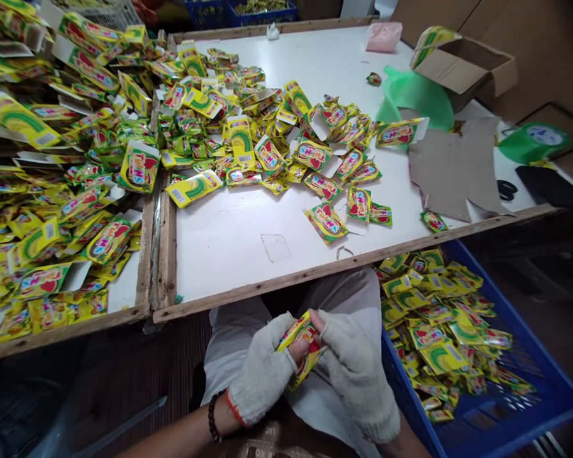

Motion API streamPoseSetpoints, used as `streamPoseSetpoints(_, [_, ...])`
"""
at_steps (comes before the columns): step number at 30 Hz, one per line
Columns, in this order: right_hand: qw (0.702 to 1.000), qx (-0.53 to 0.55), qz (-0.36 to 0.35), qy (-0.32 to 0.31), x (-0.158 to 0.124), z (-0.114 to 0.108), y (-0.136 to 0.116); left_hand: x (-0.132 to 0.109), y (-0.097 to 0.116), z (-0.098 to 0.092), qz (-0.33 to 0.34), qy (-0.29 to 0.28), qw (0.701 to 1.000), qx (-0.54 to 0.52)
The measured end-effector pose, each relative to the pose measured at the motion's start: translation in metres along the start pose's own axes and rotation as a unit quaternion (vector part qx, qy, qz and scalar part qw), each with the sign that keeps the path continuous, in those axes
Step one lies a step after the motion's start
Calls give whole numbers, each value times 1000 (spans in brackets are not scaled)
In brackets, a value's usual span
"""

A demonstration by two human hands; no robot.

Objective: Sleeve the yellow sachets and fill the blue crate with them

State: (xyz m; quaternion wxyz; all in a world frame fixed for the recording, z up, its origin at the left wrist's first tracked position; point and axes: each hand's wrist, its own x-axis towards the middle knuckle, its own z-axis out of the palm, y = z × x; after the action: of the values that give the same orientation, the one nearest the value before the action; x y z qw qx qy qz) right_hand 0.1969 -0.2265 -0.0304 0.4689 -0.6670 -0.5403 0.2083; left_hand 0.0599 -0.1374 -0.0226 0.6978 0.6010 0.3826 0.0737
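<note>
Over my lap, a small yellow candy box (308,364) with red and green print is held between both hands. My left hand (262,369), in a white fingerless knit glove, is closed round its left side, with the thumb across the front. My right hand (358,372), gloved the same way, grips the upper right edge of the box; some of its fingers are hidden. Beyond the hands, a heap of similar cartons (241,143) and small wrapped packets lies on the white tabletop (219,248). A single carton (325,222) lies nearer the front edge.
A wooden rim (277,284) borders the table. At left, another table section bears a larger pile (33,121). A blue crate (520,407) with filled cartons stands low at right. Green tape (533,143), a green bowl (415,102), torn cardboard (458,168) and an open cardboard box (451,67) lie at right.
</note>
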Motion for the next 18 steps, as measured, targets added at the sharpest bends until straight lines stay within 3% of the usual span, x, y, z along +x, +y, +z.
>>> streamPoseSetpoints(6, [979, 54, 188, 51, 2, 0, -7, 2, 6, 1, 30, 3, 999, -10])
streamPoseSetpoints(13, [995, 56, 72, 45, 0, 0, 2, 3, 8, 3, 34, -13, 997, -61])
streamPoseSetpoints(18, [985, 34, 160, 56, 7, -3, -8, 3, 10, 2, 72, 2, 997, 37])
